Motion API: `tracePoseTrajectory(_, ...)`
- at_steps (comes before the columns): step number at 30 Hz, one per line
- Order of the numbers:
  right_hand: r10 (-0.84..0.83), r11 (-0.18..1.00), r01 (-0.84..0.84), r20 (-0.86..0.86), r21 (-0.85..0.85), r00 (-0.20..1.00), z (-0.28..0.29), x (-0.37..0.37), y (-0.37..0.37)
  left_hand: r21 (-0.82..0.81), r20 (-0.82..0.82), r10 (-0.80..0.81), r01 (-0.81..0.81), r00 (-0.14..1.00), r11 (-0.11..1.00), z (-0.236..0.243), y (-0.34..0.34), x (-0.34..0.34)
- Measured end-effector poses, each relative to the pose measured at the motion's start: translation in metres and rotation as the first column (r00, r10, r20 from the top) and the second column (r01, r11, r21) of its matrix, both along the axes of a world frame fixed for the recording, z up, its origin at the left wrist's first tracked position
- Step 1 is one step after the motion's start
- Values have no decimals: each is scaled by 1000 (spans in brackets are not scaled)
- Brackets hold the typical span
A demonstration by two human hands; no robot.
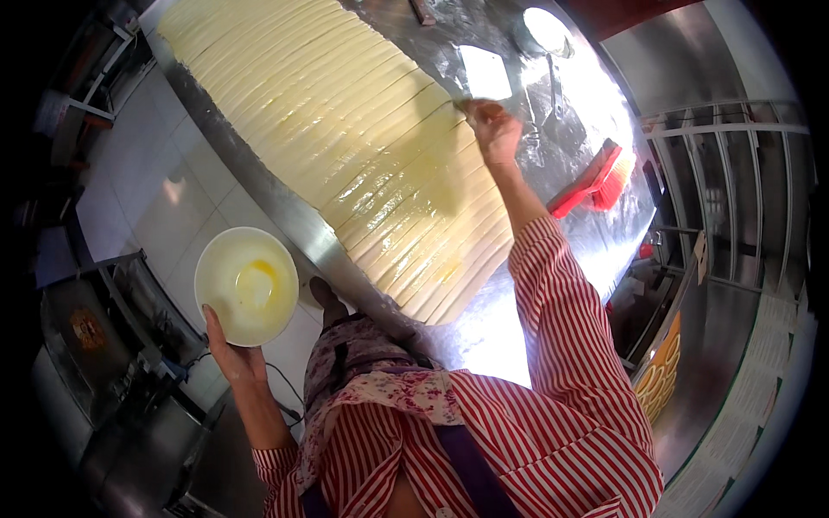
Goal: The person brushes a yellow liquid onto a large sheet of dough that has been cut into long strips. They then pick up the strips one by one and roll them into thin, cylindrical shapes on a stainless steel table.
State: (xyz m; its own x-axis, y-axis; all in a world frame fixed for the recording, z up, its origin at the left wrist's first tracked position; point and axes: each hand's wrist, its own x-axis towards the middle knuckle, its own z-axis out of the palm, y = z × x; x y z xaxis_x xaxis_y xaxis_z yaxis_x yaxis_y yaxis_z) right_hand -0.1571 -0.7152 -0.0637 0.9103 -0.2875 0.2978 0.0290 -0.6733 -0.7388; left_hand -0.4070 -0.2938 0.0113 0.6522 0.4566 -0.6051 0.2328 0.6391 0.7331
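Note:
A white bowl [210, 281] with a little yellow liquid in its bottom is in my left hand [237, 358], gripped by the rim and underside. It is held off to the left of the metal table. On the table lies a long sheet of pale dough [285, 95], cut crosswise into many narrow strips. Its nearer half has wet, shiny yellowish patches. My right hand [496, 131] is at the dough's right edge with its fingers closed. Something dark shows at the fingertips, too small and blurred to name.
Right of the dough, the metal table [596, 95] bears a red-handled brush [604, 181], a white flat scraper [485, 73] and a whitish round container [546, 33]. A brown-handled tool [421, 12] lies at the far edge. A metal rack [734, 173] stands at right.

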Motion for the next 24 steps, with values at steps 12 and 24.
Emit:
tracePoseTrajectory(12, 281, 947, -254, 125, -199, 952, -39, 51, 27, -31, -5, 9, -9, 1000, 999, -2, 32, 21)
tracePoseTrajectory(24, -160, 833, 168, -62, 526, 985, -31, 60, 112, -23, 36, -71, 72, 997, 997, -9, 38, 28)
